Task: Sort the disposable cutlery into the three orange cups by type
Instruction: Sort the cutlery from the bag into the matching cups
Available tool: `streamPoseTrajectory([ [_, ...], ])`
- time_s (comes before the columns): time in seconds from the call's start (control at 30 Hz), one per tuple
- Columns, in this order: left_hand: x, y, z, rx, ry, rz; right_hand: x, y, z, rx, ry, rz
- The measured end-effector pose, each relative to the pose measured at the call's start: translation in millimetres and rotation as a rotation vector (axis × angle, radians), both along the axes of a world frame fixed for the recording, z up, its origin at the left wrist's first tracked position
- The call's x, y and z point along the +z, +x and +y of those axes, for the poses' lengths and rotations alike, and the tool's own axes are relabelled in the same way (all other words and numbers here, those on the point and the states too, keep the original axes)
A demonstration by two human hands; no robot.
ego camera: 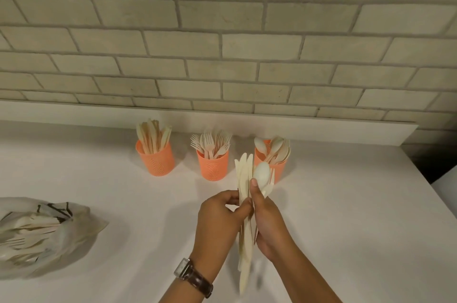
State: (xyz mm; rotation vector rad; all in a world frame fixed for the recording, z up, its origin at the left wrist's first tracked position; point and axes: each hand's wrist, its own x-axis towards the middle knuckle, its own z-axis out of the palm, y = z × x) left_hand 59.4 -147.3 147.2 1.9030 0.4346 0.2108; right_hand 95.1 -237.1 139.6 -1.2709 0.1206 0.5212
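both hands together over the desk (346,203), left hand (220,218) and right hand (269,223) gripping a mixed cutlery bundle (243,174) near the spoon cup (280,170); likely light, stiff, slick, brittle, so best pinched mid-handle, one piece at a time.

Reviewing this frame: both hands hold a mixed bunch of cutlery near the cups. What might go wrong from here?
1. The cutlery bundle hangs loose below the left hand and right hand; pulling out the spoon may let pieces slip from the grip.
2. The bundle looks close to the spoon cup, which is already crowded; a nudge might tip it.
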Motion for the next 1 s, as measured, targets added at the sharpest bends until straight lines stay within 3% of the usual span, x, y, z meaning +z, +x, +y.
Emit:
streamPoseTrajectory([
  [0.17,6,3,8,0.022,-0.066,0.023,2,-4,2,-0.010,-0.055,-0.063],
  [0.5,4,4,27,-0.099,-0.421,0.111,0,-4,4,-0.017,-0.001,-0.007],
  [1.0,1,6,38,-0.175,-0.526,0.113,2,-3,3,-0.025,-0.035,-0.026],
])
